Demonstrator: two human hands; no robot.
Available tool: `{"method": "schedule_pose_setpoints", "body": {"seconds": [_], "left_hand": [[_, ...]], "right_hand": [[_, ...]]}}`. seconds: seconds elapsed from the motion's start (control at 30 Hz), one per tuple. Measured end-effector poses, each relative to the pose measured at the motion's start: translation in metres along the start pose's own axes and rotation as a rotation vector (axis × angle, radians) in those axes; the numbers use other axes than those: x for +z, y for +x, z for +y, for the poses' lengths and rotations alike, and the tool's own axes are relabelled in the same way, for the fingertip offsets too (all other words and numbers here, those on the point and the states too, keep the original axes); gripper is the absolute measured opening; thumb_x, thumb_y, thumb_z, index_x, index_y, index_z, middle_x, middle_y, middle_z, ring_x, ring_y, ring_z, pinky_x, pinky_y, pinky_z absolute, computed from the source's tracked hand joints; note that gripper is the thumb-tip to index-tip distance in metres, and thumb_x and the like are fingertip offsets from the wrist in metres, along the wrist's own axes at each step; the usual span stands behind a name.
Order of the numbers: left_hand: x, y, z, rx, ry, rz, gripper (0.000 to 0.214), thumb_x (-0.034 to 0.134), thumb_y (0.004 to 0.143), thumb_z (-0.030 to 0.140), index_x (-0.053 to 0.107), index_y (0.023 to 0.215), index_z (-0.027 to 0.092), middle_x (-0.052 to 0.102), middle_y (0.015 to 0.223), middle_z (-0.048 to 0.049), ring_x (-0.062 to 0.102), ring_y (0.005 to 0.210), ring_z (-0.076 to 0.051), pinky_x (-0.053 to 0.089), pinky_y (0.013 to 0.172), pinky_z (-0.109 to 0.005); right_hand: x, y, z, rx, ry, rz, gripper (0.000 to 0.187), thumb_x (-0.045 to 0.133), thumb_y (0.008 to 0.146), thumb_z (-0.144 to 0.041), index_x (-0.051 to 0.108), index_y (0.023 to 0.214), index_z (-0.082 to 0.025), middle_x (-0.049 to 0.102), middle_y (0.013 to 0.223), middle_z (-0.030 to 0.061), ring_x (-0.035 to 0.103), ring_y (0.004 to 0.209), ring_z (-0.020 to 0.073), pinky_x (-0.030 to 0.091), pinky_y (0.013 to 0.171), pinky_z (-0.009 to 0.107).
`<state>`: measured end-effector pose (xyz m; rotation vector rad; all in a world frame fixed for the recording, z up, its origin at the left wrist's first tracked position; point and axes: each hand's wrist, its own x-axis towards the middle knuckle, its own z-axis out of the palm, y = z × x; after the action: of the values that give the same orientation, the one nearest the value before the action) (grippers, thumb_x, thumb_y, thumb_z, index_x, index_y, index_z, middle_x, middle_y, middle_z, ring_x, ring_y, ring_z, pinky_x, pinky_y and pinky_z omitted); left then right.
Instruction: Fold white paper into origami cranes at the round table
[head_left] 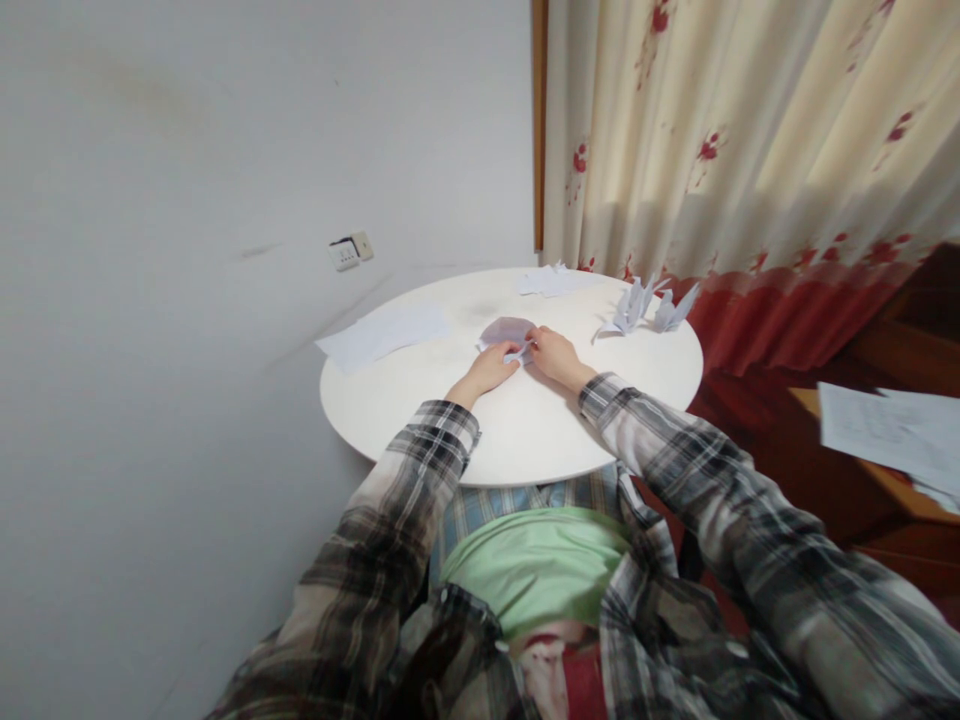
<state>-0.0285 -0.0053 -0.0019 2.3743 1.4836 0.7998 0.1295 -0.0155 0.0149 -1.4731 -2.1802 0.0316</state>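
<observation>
A partly folded sheet of white paper (504,331) lies near the middle of the round white table, between my two hands. My left hand (492,368) is closed on its near left edge, thumb and fingers together at the fold. On the other side, my right hand (556,354) pinches the paper's right edge. The fingertips of both hands nearly meet. A raised flap stands up on the far side of the paper; the lower folds are partly hidden by my fingers.
White paper sheets (382,336) lie at the table's left. Folded paper cranes (634,304) stand at the right, near the rim of the table (540,470). More paper (551,281) lies at the back. Printed sheets (889,430) rest on wooden furniture at right.
</observation>
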Motion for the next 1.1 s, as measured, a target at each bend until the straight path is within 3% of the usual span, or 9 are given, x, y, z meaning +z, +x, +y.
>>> {"method": "schedule_pose_setpoints", "body": {"seconds": [0.33, 0.7, 0.87, 1.1], "left_hand": [[0.0, 0.0, 0.001, -0.025, -0.047, 0.024, 0.025, 0.043, 0.084, 0.026, 0.056, 0.102, 0.015, 0.063, 0.108, -0.0104, 0.057, 0.101, -0.021, 0.041, 0.094, -0.035], [0.001, -0.003, 0.002, -0.023, -0.092, 0.018, 0.01, 0.047, 0.082, 0.026, 0.053, 0.082, 0.018, 0.065, 0.103, -0.009, 0.058, 0.101, -0.02, 0.043, 0.091, -0.035], [0.001, -0.002, 0.002, 0.013, -0.128, 0.018, 0.01, 0.049, 0.079, 0.024, 0.054, 0.072, 0.018, 0.067, 0.098, -0.0077, 0.06, 0.098, -0.02, 0.044, 0.09, -0.035], [-0.004, -0.005, 0.011, 0.027, -0.146, 0.016, 0.013, 0.051, 0.077, 0.026, 0.06, 0.075, 0.017, 0.067, 0.091, -0.0057, 0.06, 0.09, -0.019, 0.044, 0.089, -0.032]], "right_hand": [[-0.003, -0.001, -0.003, 0.056, -0.038, 0.017, 0.033, 0.035, 0.085, -0.014, 0.052, 0.113, -0.016, 0.062, 0.11, 0.0127, 0.059, 0.097, 0.0233, 0.044, 0.08, 0.032], [-0.004, -0.002, -0.004, 0.083, -0.027, 0.033, 0.032, 0.037, 0.083, -0.012, 0.05, 0.112, -0.016, 0.062, 0.105, 0.0134, 0.059, 0.094, 0.0242, 0.045, 0.077, 0.033], [-0.004, -0.002, -0.002, 0.045, -0.019, 0.055, 0.032, 0.038, 0.082, -0.013, 0.052, 0.111, -0.016, 0.06, 0.106, 0.0131, 0.057, 0.093, 0.0237, 0.044, 0.077, 0.032], [-0.003, -0.001, -0.002, -0.033, 0.012, 0.06, 0.029, 0.038, 0.084, -0.013, 0.057, 0.106, -0.018, 0.057, 0.109, 0.0108, 0.053, 0.098, 0.0213, 0.043, 0.081, 0.03]]}}
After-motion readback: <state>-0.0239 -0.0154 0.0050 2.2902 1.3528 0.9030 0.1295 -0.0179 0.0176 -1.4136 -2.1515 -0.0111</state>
